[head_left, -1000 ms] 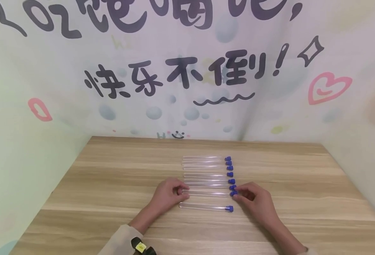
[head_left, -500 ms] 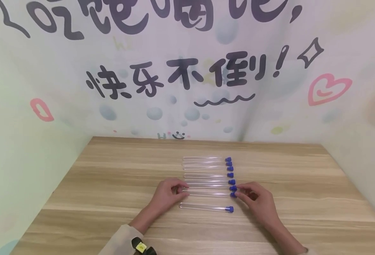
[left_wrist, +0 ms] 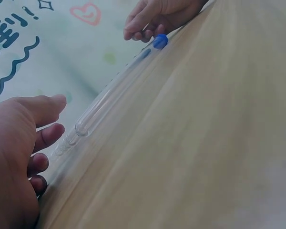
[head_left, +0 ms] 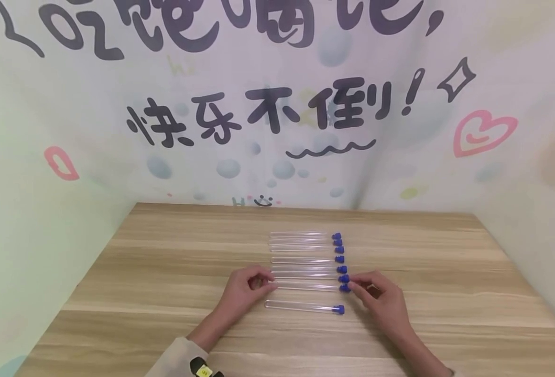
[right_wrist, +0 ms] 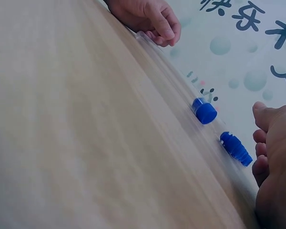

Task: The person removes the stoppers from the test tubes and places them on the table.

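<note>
In the head view, several clear test tubes lie side by side across the table, rounded ends to the left. The nearest test tube [head_left: 301, 306] has its blue cap [head_left: 338, 309] in its mouth. Behind it, blue caps [head_left: 344, 288] lie at the tubes' right ends, one by each. My left hand [head_left: 246, 288] has thumb and index fingertips right at the rounded end of the second test tube [head_left: 310, 287]. The right hand [head_left: 383, 298] has its fingertips beside the two nearest loose caps. Both wrist views show the fingers relaxed, with nothing gripped.
The wooden table [head_left: 164, 251] extends around the row on every side. A printed cloth wall [head_left: 211, 173] rises behind the table's back edge, with pale walls at left and right. A black wrist strap [head_left: 202, 369] sits at the left sleeve.
My left hand has drawn slightly left, its fingertips now at the tube's end rather than around it. The right hand stays at the caps, with only slight shifts.
</note>
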Available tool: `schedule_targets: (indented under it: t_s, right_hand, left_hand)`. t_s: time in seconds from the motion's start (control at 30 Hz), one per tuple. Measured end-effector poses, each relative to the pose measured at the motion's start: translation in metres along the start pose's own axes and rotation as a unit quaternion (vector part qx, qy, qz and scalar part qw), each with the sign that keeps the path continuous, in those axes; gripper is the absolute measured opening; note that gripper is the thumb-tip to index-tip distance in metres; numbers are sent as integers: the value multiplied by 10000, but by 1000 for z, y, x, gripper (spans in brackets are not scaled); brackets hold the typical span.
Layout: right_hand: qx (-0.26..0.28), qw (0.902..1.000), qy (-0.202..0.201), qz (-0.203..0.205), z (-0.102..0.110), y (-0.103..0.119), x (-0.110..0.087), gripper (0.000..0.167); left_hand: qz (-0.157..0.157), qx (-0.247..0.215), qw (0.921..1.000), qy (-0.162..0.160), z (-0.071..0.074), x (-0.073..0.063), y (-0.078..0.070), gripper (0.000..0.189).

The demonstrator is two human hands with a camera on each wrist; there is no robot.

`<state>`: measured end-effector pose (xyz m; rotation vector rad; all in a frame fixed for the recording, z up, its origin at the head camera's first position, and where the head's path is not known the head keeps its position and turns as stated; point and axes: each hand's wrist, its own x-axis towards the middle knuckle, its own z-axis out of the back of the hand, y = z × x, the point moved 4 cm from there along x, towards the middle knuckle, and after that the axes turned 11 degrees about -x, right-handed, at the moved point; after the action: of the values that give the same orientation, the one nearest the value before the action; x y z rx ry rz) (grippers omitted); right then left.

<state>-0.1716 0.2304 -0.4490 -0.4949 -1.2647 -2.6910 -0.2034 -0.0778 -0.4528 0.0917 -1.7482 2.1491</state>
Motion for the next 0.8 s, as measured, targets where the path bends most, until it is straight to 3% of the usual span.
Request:
schedule_targets:
  t_s: [0.27,0.5,0.8]
  right_hand:
    - [112,9997,134,166,-3,8,-12,14]
    - [-159,9990,357,215,-6,11,-22,20]
    - [-345,9938,461,952,-7,31,-30,32]
  left_hand:
    - [-104,64,9999,-105,1,-13,-3,15]
    - [55,202,9998,-63,1,-24,-5,18]
    - [22,337,9992,197,-1,-30,-6,23]
